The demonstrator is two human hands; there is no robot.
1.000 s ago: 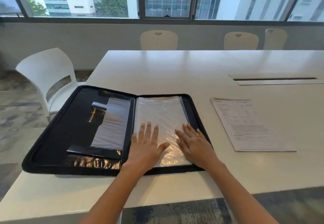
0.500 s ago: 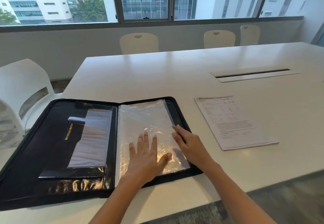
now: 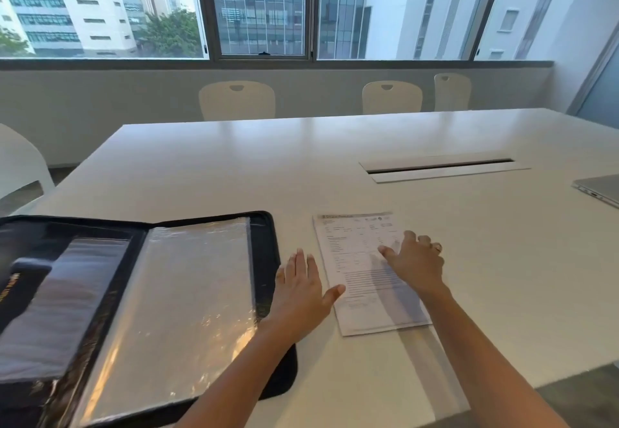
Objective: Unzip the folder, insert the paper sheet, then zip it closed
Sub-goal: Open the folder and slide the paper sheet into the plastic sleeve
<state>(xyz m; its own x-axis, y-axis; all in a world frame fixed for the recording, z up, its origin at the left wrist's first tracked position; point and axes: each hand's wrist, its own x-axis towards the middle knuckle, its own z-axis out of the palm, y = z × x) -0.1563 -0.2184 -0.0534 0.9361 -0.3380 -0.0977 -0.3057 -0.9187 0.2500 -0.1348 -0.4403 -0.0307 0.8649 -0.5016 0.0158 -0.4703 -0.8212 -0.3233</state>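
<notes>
The black zip folder [image 3: 268, 260] lies unzipped and spread flat at the table's near left, a clear plastic sleeve [image 3: 187, 293] filling its right half. A printed paper sheet [image 3: 355, 260] lies flat on the table just right of the folder. My left hand [image 3: 301, 290] hovers with fingers spread over the gap between folder edge and sheet, thumb at the sheet's left edge. My right hand [image 3: 415, 260] is over the sheet's right side with fingers curled down onto it; whether it presses or grips the paper is unclear.
The white table [image 3: 301, 166] has a long cable slot [image 3: 438, 168] at mid right. A closed laptop [image 3: 599, 188] lies at the far right edge. Cream chairs [image 3: 236, 101] line the far side, and a white chair [image 3: 16, 163] stands at the left.
Both hands left the folder's plastic sleeve and moved right to the paper sheet. The camera view also swung to the right.
</notes>
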